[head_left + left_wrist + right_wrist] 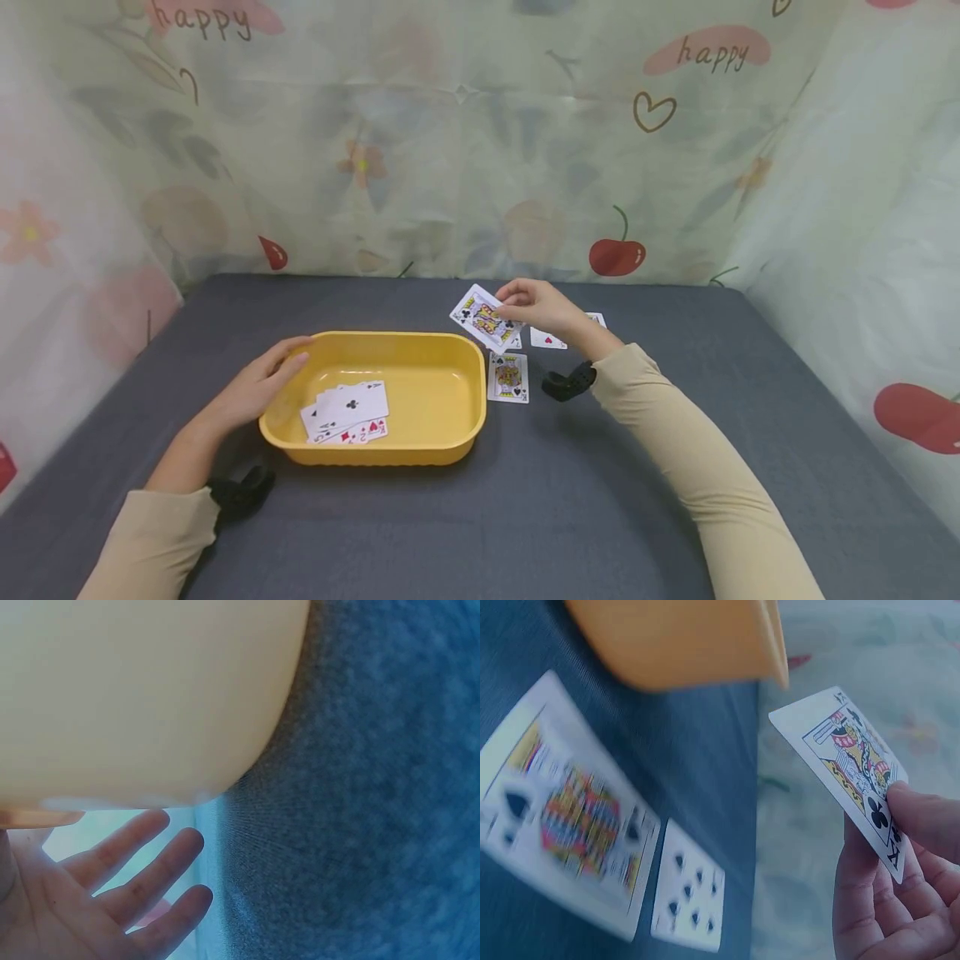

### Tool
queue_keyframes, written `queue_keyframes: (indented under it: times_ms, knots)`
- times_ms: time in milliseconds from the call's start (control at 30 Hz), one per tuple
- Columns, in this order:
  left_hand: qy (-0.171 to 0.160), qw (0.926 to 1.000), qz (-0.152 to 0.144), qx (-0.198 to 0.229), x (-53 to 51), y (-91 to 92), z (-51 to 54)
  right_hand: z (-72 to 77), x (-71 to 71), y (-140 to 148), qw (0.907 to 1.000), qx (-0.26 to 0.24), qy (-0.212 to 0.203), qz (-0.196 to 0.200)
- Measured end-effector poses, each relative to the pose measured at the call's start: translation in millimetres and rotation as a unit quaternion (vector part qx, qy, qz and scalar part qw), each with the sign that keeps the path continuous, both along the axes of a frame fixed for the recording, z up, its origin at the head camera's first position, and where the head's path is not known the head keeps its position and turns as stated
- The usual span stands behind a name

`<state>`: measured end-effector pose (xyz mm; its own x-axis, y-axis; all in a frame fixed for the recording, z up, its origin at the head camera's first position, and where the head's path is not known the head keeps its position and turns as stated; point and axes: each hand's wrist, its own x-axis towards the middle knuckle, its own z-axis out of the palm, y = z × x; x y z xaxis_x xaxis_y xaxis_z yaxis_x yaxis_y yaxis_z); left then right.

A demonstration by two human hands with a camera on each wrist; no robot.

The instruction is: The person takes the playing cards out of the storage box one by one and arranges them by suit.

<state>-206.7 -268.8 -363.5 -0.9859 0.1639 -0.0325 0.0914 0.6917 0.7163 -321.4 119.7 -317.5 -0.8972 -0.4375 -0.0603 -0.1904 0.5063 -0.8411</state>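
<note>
My right hand (542,307) pinches a king of clubs playing card (483,319) between thumb and fingers, tilted in the air just past the right rim of a yellow plastic basin (427,392). In the right wrist view the king's face (847,761) shows clearly. My left hand (258,385) rests at the basin's left rim; its fingers (154,889) look spread and relaxed in the left wrist view. Several overlapping cards (352,406) lie in the basin, an ace of clubs on top. Below the held card, a king of spades (507,378) lies on the table.
A seven of spades (690,889) lies beyond the king of spades. Farther right, a hearts card (548,338) and another card (597,319) are partly hidden by my right hand and wrist. Dark grey cloth covers the table (480,533); patterned curtains (450,167) stand behind it.
</note>
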Motion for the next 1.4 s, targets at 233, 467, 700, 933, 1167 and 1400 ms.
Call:
queue_keyframes:
  times_ms: [233,467,700,933,1167,1400]
  knots:
    - [0.001,1.0000,-0.001,-0.001,0.1,0.5,0.9,-10.0,-4.4,43,0.9972,-0.005,-0.012,-0.073]
    - [-0.001,1.0000,0.003,0.003,2.0,-0.5,2.3,-20.9,-9.8,91,0.9871,-0.004,-0.028,-0.158]
    - [-0.001,1.0000,0.002,0.002,3.2,-1.5,3.2,-36.0,-13.2,134,0.9715,-0.002,-0.024,-0.236]
    - [-0.003,1.0000,0.003,-0.001,2.8,-1.2,3.0,-47.4,-14.1,164,0.9525,0.019,-0.016,-0.304]
    - [0.001,1.0000,0.000,0.003,2.0,-0.3,2.9,-54.6,-15.7,173,0.9445,0.023,-0.020,-0.327]
    - [0.000,1.0000,0.001,0.002,1.0,1.0,1.9,-57.5,-18.2,174,0.9415,0.028,-0.018,-0.335]
